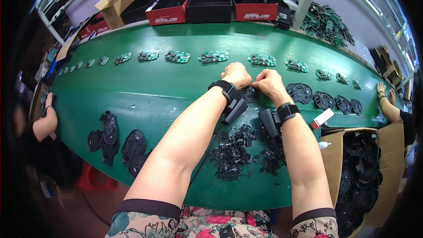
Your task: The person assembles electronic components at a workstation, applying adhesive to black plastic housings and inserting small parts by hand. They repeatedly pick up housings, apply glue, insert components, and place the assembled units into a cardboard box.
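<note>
My left hand (237, 75) is closed, its fingers curled at the upper edge of a black plastic shell (248, 95) on the green work table (176, 105). Beside it my right hand (269, 84) pinches with thumb and forefinger at the same shell. Whatever sits between the fingertips is too small or hidden to make out. Both wrists carry black straps with box-shaped devices. Just to the right, several matching black shells (299, 93) lie in a row. Below my wrists spreads a heap of small black plastic parts (233, 152), partly covered by my right forearm.
Green circuit boards (213, 57) form a long row beyond my hands. More black shells (133, 144) lie left. A white bottle (324, 145), a small white-and-red box (322, 119) and a carton of black parts (390, 163) stand right. Boxes (209, 6) line the back; co-workers' hands (381, 89) show at both ends.
</note>
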{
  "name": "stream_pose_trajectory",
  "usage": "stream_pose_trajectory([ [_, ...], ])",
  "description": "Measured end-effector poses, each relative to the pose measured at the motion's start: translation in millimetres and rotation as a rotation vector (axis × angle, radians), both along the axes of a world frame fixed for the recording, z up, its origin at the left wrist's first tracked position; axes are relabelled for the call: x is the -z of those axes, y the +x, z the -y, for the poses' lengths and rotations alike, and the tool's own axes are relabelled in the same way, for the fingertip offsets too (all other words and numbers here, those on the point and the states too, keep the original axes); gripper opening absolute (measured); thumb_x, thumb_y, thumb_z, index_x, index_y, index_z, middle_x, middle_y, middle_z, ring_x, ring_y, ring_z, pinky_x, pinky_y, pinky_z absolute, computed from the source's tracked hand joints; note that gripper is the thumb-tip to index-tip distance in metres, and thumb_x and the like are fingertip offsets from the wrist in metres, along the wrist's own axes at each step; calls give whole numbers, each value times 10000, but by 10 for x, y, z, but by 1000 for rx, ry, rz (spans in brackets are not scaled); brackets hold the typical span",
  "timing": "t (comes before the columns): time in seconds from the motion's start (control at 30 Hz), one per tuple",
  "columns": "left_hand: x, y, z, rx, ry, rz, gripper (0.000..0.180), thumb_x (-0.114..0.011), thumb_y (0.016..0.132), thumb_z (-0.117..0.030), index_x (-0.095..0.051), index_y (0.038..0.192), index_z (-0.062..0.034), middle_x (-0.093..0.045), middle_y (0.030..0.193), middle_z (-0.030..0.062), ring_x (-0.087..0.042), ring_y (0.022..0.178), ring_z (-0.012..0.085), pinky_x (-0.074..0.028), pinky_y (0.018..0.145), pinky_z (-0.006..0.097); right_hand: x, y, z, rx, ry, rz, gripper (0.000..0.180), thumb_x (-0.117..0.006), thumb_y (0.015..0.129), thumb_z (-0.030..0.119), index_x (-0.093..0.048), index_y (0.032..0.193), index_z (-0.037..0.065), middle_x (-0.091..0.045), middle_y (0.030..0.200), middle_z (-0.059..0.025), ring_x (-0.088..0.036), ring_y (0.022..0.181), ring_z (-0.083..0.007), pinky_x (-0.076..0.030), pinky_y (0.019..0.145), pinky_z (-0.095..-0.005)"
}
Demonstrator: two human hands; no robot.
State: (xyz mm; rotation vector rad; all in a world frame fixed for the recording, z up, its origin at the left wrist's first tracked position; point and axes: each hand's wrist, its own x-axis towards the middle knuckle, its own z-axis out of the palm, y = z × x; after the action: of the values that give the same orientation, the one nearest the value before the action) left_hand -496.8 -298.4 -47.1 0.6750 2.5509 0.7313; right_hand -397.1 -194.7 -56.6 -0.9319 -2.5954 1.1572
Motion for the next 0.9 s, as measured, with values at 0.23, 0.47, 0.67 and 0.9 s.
stream_pose_trajectory([
  [0.23, -1005, 257, 1145, 131, 479, 38, 269, -673, 862, -234, -676, 957, 18, -663, 837, 33, -579, 756, 103, -479, 688, 273, -23, 106, -192, -93, -121, -39, 234, -751, 764, 228, -696, 807, 4, -643, 685, -41, -578, 622, -129, -471, 577, -294],
  [0.47, -1204, 1069, 3322, 34, 290, -241, 170, -695, 791, -60, -633, 938, 1, -626, 939, 57, -586, 816, 121, -487, 740, 262, -688, 561, 190, -199, -12, -253, 241, -692, 827, 202, -672, 832, -39, -635, 671, -67, -565, 625, -123, -463, 593, -294],
  [0.67, -794, 1669, 3836, -6, -20, -479, 613, -797, 650, -135, -571, 1212, -38, -473, 1341, 169, -417, 1252, 358, -359, 1028, 442, -1001, 948, 682, -320, 75, -174, 219, -701, 815, 183, -673, 856, -31, -657, 703, -115, -596, 643, -145, -485, 632, -300],
  [0.9, -608, 1462, 3440, 350, -139, -440, 652, -762, 678, -69, -532, 1286, -107, -406, 1416, 167, -384, 1301, 369, -331, 1059, 458, -905, 1160, 728, -251, 37, -199, 193, -685, 835, 162, -666, 873, -27, -670, 735, -118, -602, 657, -157, -487, 648, -301],
])
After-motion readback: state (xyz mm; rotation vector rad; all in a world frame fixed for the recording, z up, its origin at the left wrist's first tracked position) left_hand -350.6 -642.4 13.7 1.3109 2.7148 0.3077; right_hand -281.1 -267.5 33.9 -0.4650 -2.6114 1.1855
